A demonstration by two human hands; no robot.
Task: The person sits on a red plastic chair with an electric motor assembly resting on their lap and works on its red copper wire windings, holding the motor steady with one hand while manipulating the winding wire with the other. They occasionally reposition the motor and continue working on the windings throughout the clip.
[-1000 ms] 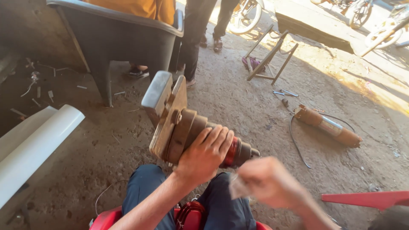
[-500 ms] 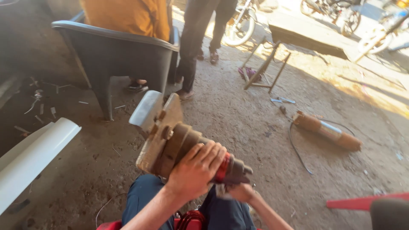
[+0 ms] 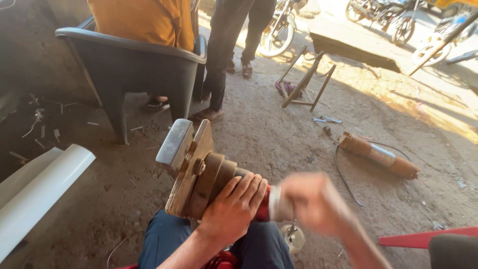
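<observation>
A rusty brown pump body (image 3: 199, 174) with a flat flange plate and a grey block on its far end rests on my lap, tilted up to the left. My left hand (image 3: 234, 209) grips its round middle, just before a red section. At the near end my right hand (image 3: 313, 204) is blurred by motion. Its fingers are curled round a pale grey end piece (image 3: 275, 204) that sticks out of the red section.
A dark plastic chair (image 3: 134, 65) with a person seated stands ahead, and another person's legs (image 3: 234, 50) are beside it. A white pipe (image 3: 40, 194) lies left. A brown cylinder with a cable (image 3: 378, 157), a metal stand (image 3: 306, 79) and a red plastic edge (image 3: 423, 236) are on the right.
My right hand dropped below the pump's near end, then came up to the grey end piece. The pump stayed in my left hand while my view shifted a little.
</observation>
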